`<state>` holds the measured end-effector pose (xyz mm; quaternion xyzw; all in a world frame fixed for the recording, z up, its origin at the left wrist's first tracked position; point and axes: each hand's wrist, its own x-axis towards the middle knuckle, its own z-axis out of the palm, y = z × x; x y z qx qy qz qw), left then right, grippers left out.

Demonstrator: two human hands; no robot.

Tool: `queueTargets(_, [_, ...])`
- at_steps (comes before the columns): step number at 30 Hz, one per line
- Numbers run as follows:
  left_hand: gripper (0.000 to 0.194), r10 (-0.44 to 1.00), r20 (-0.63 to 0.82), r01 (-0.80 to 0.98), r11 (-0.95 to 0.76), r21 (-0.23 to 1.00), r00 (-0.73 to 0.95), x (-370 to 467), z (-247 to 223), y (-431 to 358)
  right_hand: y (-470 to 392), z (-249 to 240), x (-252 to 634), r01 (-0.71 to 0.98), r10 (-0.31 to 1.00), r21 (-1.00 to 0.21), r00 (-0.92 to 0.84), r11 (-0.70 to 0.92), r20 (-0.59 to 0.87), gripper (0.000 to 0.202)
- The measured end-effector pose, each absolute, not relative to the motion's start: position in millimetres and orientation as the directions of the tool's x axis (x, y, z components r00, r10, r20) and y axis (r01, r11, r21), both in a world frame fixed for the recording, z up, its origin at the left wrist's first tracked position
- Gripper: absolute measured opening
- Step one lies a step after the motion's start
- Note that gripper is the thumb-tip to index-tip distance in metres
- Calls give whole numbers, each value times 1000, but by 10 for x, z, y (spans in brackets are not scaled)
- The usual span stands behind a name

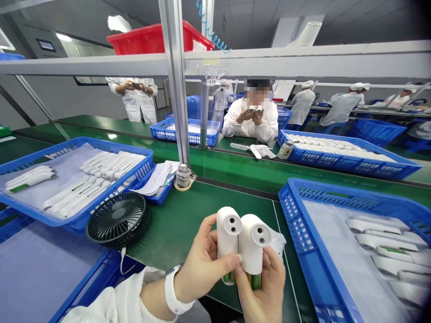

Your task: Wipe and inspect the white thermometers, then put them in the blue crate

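Observation:
Two white handheld devices that look like infrared thermometers are held upright side by side, their heads tilted toward me. Each head has two dark round holes, and green batteries show in the handles. My left hand is closed around the left thermometer, its thumb across the front. My right hand grips the right thermometer low down, with fingers behind it. The two heads touch or nearly touch. A crumpled whitish thing shows behind my right fingers; its kind is unclear.
Blue trays with white devices stand left and right. Between them on the green table are a black fan, papers and a small metal-topped bottle. A metal post rises ahead; a co-worker sits opposite.

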<state>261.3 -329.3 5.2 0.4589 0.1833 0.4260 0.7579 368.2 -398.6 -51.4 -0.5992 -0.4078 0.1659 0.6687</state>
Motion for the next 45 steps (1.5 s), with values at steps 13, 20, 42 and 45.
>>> queueTargets(13, [58,782,154,-499,221,838,604,2632,33,-3313,-4065,-495,3683,112,713,-933,616,342,335,46])
queueTargets(20, [44,862,13,-459,257,850,507,2661,35,-3255,-4037,-301,3785,-378,885,-904,466,198,-1,40])
queueTargets(42, [32,779,-127,-540,532,652,614,2690,142,-3212,-3982,-316,3660,-567,854,-798,501,203,-138,43])
queueTargets(45, [43,773,-54,-532,483,696,632,2672,95,-3209,-3968,-282,3652,-610,866,-763,479,212,-142,42])
